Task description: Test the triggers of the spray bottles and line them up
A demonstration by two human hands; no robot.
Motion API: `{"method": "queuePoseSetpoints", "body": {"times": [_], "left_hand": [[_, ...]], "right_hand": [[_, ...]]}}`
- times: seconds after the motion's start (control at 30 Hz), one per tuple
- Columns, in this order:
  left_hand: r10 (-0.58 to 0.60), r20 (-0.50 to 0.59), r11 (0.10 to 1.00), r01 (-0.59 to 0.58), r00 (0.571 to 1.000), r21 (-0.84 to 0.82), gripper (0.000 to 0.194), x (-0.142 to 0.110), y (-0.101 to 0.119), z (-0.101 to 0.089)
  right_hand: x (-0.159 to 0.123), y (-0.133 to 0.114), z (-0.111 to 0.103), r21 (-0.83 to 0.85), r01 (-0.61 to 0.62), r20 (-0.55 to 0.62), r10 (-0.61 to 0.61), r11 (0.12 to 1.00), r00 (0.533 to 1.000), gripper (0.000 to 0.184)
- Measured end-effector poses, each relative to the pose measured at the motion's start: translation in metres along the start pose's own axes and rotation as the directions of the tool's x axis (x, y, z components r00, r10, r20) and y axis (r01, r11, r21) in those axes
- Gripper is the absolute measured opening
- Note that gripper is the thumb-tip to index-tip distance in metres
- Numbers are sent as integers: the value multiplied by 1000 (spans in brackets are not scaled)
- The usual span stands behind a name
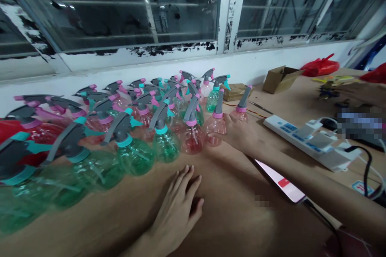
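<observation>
My right arm stretches in from my right, low over the desk (pixel 229 186), and my right hand (pixel 238 131) is curled around a pink-collared bottle (pixel 217 116), thumb across its body. The bottle stands near the row's right end. My left hand (pixel 179 204) is open, fingers pointing forward, thumb spread, near a teal-collared bottle (pixel 164 142); I cannot tell whether it touches the desk.

The left hand (pixel 177 209) is bare, with slim, tapering fingers (pixel 184 181) and a narrow wrist (pixel 149 237), also uncovered. The right hand (pixel 243 133) is bare too; its long, slender forearm (pixel 313 176) shows sleeveless, smooth and unmarked.
</observation>
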State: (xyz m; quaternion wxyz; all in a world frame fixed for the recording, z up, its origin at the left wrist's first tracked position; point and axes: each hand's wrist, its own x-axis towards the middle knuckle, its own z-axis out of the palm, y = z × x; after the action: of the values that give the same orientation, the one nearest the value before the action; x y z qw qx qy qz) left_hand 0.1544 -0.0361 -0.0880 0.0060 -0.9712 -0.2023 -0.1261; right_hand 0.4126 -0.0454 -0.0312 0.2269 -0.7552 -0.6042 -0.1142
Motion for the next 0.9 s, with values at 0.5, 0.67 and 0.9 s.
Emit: {"method": "queuePoseSetpoints", "body": {"times": [0.5,0.67,0.9], "left_hand": [[84,-103,990,-72,991,118,41,-1,-9,2],[98,-125,986,-79,987,147,40,2,-8,-3],[81,-94,989,-68,992,133,41,2,-10,1]], "right_hand": [[-9,75,-37,151,-375,-150,397,915,906,48],[11,89,-16,276,-290,-114,331,916,937,48],[23,80,-8,411,-205,-94,265,888,960,29]]}}
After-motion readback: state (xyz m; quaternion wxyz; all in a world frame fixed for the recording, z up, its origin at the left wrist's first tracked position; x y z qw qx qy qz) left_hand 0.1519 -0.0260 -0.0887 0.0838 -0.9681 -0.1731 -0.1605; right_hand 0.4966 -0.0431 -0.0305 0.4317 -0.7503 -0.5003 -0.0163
